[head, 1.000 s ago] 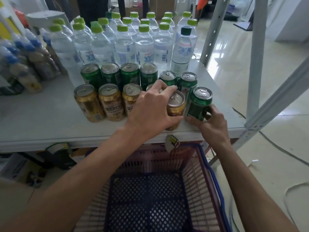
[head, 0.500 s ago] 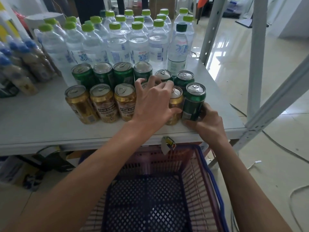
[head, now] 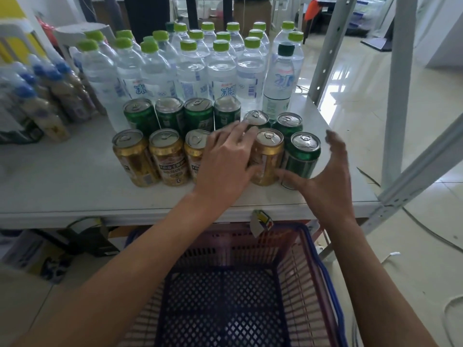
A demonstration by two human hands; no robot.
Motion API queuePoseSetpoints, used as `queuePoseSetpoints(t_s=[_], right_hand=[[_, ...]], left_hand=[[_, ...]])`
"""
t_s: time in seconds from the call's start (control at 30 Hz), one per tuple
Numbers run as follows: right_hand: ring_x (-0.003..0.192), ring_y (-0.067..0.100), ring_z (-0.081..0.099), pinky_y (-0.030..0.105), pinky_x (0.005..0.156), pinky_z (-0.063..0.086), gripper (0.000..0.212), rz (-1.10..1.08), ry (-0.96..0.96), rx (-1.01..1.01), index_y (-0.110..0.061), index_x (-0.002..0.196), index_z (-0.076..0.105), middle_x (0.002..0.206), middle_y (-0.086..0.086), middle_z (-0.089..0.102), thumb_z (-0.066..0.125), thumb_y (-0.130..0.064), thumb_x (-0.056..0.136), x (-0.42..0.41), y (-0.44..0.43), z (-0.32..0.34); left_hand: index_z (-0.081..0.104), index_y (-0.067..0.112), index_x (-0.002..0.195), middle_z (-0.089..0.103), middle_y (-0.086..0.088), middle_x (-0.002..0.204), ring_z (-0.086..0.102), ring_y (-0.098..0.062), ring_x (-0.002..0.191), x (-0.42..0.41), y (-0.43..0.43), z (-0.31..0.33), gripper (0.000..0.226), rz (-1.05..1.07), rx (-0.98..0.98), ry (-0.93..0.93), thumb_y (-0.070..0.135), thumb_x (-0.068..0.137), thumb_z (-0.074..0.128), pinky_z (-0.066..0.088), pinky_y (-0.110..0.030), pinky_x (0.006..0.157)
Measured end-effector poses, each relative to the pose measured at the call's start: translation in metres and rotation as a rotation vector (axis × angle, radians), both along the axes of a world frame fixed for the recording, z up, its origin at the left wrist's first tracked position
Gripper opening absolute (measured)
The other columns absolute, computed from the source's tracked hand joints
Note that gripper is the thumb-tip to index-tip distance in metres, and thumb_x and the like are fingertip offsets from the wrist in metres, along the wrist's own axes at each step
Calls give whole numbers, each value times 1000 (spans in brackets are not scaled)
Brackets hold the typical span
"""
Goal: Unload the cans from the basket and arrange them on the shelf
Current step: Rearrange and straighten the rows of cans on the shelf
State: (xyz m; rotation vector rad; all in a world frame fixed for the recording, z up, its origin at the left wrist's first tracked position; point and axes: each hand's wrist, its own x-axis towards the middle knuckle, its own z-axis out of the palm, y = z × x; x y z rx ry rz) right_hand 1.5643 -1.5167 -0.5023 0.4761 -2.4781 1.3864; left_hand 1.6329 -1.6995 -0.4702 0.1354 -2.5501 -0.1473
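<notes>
Two rows of cans stand on the white shelf (head: 62, 186). The front row holds several gold cans (head: 167, 159) and, at its right end, a green can (head: 302, 156). Behind them stand several green cans (head: 198, 116). My left hand (head: 225, 161) hovers over the front row with fingers spread, covering one gold can and lying beside another gold can (head: 268, 156). My right hand (head: 328, 176) is open just right of the front green can, apart from it. The pink basket (head: 298, 259) with a blue handle sits below the shelf edge, and no cans show inside it.
Many clear water bottles with green caps (head: 220, 68) stand behind the cans. Blue-capped bottles (head: 50, 101) fill the shelf's left side. Grey shelf posts (head: 398, 83) rise at the right, with a slanted brace. Boxes lie under the shelf.
My right hand has let go of the front green can and opened. My left hand has lifted off the gold can and spread its fingers. The cans now stand in tight rows.
</notes>
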Motion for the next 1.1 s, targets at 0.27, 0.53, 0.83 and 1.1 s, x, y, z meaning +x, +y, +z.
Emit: queuePoseSetpoints(t_s=[0.27, 0.53, 0.83, 1.1], right_hand=[[144, 17, 38, 49, 104, 25, 63, -52, 409, 362, -33, 135, 64, 144, -15, 58, 82, -44, 76, 18, -41, 12], [141, 10, 44, 48, 107, 18, 38, -28, 385, 358, -34, 125, 70, 135, -17, 65, 76, -34, 87, 18, -39, 16], [138, 10, 50, 56, 109, 26, 31, -20, 356, 293, -30, 118, 73, 129, -14, 69, 76, -34, 87, 20, -35, 21], [135, 7, 52, 55, 107, 28, 26, -23, 358, 245, -29, 110, 73, 121, -15, 72, 78, -33, 85, 16, -36, 19]], left_hand=[[62, 11, 135, 60, -1, 141, 50, -13, 137, 4, -39, -15, 50, -135, 36, 91, -2, 87, 68, 37, -38, 115], [57, 9, 114, 67, -4, 118, 64, -22, 114, 5, -20, -4, 54, -13, 48, 43, 45, 79, 77, 41, -38, 101], [45, 20, 94, 74, 4, 101, 71, -16, 99, 0, -37, 1, 40, -139, 107, 66, 30, 79, 81, 38, -32, 102], [47, 19, 90, 70, 4, 125, 65, -13, 117, 11, -50, 7, 38, -317, 262, 19, 21, 78, 83, 51, -34, 101]])
